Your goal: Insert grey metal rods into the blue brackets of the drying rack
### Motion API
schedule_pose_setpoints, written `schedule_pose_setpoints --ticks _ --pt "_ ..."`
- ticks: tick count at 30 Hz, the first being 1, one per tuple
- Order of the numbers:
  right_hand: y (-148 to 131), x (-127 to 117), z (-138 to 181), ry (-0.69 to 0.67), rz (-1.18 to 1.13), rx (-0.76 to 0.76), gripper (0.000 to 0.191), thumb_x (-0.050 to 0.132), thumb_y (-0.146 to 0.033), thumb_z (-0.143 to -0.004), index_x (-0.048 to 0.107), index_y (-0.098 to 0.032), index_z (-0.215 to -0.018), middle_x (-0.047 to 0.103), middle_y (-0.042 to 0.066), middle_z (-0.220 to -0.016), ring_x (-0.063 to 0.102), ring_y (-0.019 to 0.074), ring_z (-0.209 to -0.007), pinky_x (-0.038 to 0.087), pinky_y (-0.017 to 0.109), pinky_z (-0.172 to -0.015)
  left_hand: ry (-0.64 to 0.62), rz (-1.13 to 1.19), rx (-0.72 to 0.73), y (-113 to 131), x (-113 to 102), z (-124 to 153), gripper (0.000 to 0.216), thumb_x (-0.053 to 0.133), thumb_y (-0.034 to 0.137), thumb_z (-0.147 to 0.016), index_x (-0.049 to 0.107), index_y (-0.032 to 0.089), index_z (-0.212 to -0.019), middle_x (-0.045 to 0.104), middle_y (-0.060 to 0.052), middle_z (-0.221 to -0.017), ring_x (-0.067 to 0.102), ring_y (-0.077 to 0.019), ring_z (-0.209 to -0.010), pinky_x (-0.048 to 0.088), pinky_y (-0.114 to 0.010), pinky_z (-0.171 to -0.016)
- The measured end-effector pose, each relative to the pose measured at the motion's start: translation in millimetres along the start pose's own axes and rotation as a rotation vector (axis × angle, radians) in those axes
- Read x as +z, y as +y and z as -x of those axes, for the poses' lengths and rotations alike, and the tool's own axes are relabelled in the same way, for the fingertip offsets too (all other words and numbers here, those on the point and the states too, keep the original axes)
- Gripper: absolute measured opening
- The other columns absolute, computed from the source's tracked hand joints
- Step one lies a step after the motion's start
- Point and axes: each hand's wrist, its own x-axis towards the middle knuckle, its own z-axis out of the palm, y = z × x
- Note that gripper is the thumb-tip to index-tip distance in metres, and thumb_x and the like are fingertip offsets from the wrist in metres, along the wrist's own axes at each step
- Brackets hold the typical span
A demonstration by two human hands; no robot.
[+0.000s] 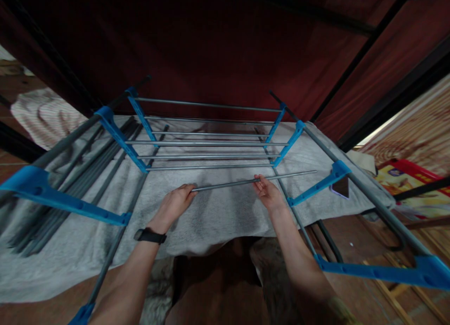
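Note:
A thin grey metal tube (228, 185) spans both hands, tilted slightly up toward the right. My left hand (177, 200), with a black watch on the wrist, grips its left end. Fingers of my right hand (266, 191) pinch it right of its middle, and the free end reaches near a blue plastic bracket (318, 184). Around the hands stands a partly built rack of grey tubes and blue brackets. Several crossbars (207, 143) join its far brackets. The nearer left bracket (70, 200) has no crossbar attached.
A grey cloth (211, 222) covers the surface under the rack. A bundle of loose grey tubes (87, 175) lies at the left. A phone (340, 188) rests at the right, by the rack's side tube. A red and yellow box (411, 184) stands farther right.

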Motion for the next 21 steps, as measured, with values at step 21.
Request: schedule_pose_setpoints --ticks 21 --pt "36 3 0 -0.107 0.054 0.018 0.012 0.064 -0.010 -0.080 0.068 -0.021 -0.076 0.076 0.004 -0.082 0.072 0.0169 -0.092 0.054 0.037 -0.099 -0.056 0.012 -0.004 18 -1 3 0.025 0.036 0.035 -0.099 0.054 0.021 -0.110 0.071 -0.007 -0.098 0.068 -0.0207 -0.084 0.046 -0.028 -0.067"
